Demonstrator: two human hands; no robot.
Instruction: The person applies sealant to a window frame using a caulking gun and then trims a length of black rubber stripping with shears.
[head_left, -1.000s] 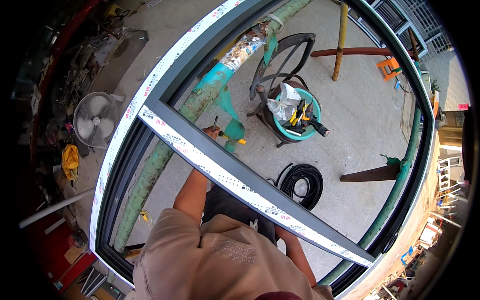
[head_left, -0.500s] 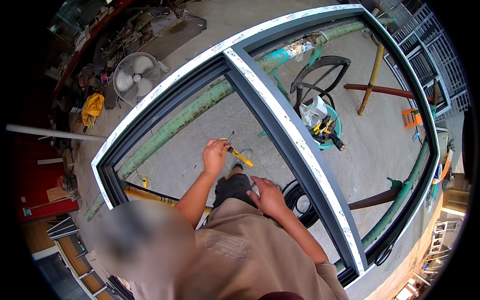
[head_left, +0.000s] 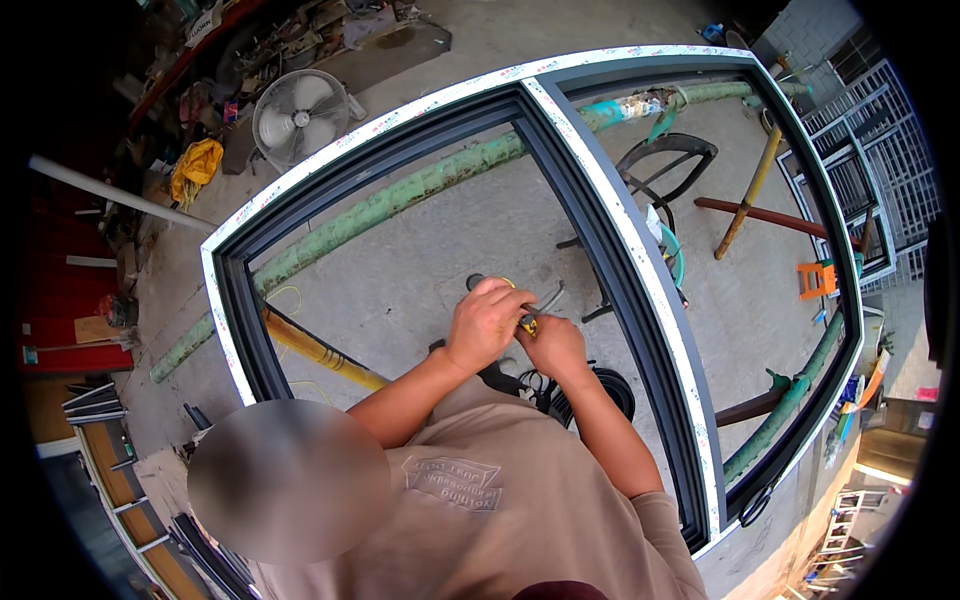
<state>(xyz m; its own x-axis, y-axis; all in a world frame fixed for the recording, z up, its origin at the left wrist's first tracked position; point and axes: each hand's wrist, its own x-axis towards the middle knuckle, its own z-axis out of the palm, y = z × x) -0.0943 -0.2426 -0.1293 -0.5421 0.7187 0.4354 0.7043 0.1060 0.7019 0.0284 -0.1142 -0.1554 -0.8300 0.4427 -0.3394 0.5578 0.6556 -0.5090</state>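
Note:
My left hand (head_left: 488, 322) and my right hand (head_left: 553, 346) come together in front of my torso, over the left opening of a large window frame (head_left: 640, 240). Both are closed around a small yellow-and-black hand tool (head_left: 527, 323). Its exact kind does not show, since my fingers cover most of it. The frame is dark grey with white printed film on its faces, and a bar splits it into two openings. My body hides part of its near side. Green pipes (head_left: 400, 198) lie beneath it.
A coil of black cable (head_left: 610, 400) lies on the floor by my right forearm. Beyond the dividing bar are a turquoise basin (head_left: 672, 255) and an orange stool (head_left: 816, 281). A floor fan (head_left: 303, 119) stands at the far left. A pale pole (head_left: 120, 193) reaches in from the left.
My right hand has gone from open beside my leg to closed against my left hand at the yellow-and-black tool. My left hand has moved right. The view has shifted, so the basin is partly hidden.

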